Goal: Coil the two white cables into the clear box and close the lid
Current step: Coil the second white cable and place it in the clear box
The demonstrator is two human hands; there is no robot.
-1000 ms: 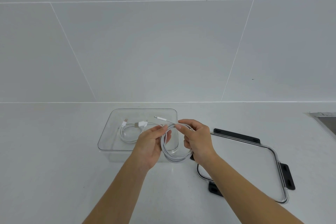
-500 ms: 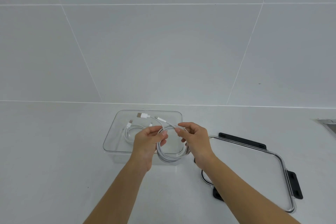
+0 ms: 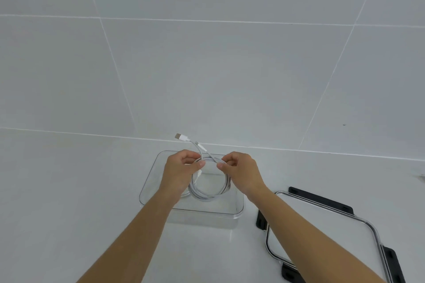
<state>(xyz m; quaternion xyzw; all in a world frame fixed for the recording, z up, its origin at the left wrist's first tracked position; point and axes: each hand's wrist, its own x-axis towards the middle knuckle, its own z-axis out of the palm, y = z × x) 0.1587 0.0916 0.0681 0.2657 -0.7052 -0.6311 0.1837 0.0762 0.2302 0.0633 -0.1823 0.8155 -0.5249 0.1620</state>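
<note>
The left hand and the right hand each pinch the top of the coil with thumb and finger, one on each side. The coil is a round ring of white cable. It hangs down from the fingers, over the middle of the open box. I cannot tell if the low part of the ring touches the floor of the box. Two loose ends stick up past the hands toward the wall, and one has a plug on it.

The box is right under the coil, so the next move looks like a short way straight down, then letting go. The ring looks like it fits inside the walls.

The lid lies flat to the right of the box, nearer the right hand. The edge of the view cuts off one corner, and the right arm covers part of it. The other cable is hard to see, as the left hand hides that side of the box
</note>
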